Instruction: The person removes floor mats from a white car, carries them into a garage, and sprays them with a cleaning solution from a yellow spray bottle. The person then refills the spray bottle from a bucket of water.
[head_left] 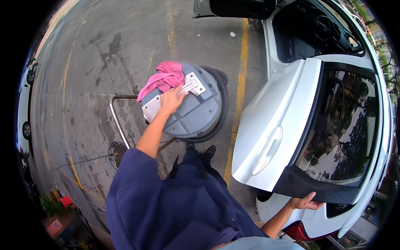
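Observation:
My left hand [171, 101] is closed round the metal handle [189, 86] on top of a grey, drum-shaped vacuum cleaner [193, 114]. A crumpled pink cloth [166, 76] lies on the lid just beyond that hand and hangs over the far left side. At the lower right, my right hand [306, 202] grips the edge of the white car's rear door [275, 133]. Its thumb rests on the black trim below the window, and some fingers go out of sight behind the edge. This door stands ajar, with its outer handle [268, 152] facing me.
The front car door [241, 7] is swung wide open at the top. A bent metal push bar [118, 118] sticks out left of the vacuum. A thin cable [83, 160] runs across the stained concrete. Yellow lines [238, 104] mark the ground; another car [24, 112] stands far left.

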The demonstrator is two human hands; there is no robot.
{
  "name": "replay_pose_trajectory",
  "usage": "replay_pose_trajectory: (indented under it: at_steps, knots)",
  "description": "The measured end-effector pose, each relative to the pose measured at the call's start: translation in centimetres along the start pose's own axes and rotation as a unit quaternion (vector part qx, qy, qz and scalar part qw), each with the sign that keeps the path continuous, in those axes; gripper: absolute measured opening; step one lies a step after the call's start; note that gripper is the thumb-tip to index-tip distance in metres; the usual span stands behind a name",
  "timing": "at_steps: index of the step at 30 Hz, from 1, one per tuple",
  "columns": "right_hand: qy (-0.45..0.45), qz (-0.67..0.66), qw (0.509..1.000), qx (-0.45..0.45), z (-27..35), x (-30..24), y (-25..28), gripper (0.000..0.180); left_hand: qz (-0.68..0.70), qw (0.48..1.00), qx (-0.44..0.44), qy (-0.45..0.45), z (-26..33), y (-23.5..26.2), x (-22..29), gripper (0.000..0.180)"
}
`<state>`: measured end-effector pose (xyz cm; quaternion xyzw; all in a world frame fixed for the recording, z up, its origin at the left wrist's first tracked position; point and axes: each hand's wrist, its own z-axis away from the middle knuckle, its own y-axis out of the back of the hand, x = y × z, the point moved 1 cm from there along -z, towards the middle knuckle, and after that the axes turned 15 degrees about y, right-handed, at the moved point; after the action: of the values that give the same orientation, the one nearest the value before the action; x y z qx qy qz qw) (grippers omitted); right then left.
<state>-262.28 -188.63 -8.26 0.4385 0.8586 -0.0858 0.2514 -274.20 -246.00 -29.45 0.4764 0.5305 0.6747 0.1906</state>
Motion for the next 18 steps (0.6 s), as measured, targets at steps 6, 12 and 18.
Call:
replay_pose_trajectory:
  at_steps: [6,12,18]
  knots:
    - [-0.005,0.001,1.0,0.013,-0.4,-0.7,-1.9,0.053,-0.096,0.994,0.03,0.032,-7.0,0.3,-2.2,0.051]
    - [-0.033,0.016,0.999,0.04,-0.2,-0.9,-2.4,0.055,-0.088,0.99,0.062,0.091,-15.9,-1.3,-2.1,0.058]
    - [-0.092,0.081,0.991,0.047,0.2,-0.3,-0.7,0.057,-0.085,0.976,0.08,0.184,-24.9,-2.8,-2.4,0.05]
